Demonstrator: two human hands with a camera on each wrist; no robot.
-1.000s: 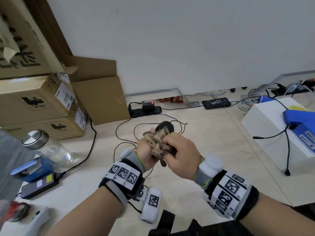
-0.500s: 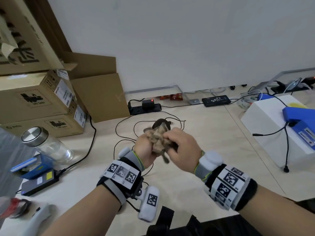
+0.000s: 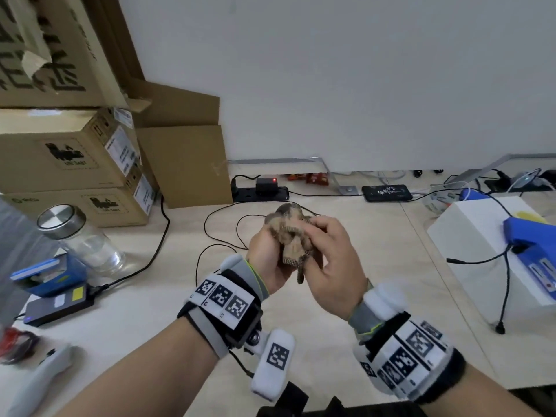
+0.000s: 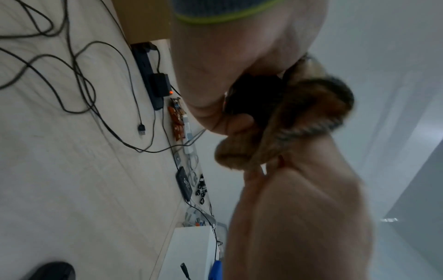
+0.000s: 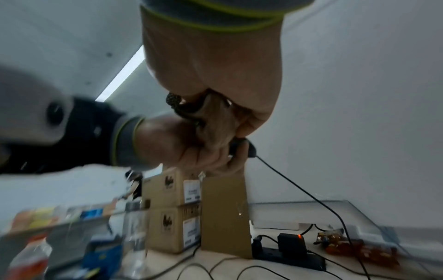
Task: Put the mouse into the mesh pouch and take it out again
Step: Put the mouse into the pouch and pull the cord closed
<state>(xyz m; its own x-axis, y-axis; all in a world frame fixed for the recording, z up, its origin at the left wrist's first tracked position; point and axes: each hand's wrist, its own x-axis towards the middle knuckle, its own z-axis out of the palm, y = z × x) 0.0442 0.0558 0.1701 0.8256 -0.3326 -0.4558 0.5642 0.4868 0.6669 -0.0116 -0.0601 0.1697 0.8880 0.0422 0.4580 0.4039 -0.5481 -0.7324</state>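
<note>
Both hands hold the tan mesh pouch (image 3: 290, 236) bunched up in the air above the table. My left hand (image 3: 266, 255) grips its left side and my right hand (image 3: 328, 251) pinches the mesh at the top right. The black mouse (image 4: 254, 94) sits inside the pouch against my left palm, and in the head view the mesh covers its upper end. Beneath the hands in the right wrist view, the mouse (image 5: 239, 149) shows dark with its cable (image 5: 311, 195) running down to the table. The pouch's dark drawstring (image 3: 301, 266) hangs below.
Stacked cardboard boxes (image 3: 69, 152) stand at the left, a lidded glass jar (image 3: 81, 239) in front of them. A power strip (image 3: 260, 192) lies by the wall, loose cables (image 3: 222, 233) under the hands. A white box (image 3: 481, 236) with a blue device (image 3: 532, 236) is at the right.
The mouse's black end stuck out of the pouch top a second ago; now mesh covers it. Both hands have lifted slightly and my right fingers have shifted to the pouch's top.
</note>
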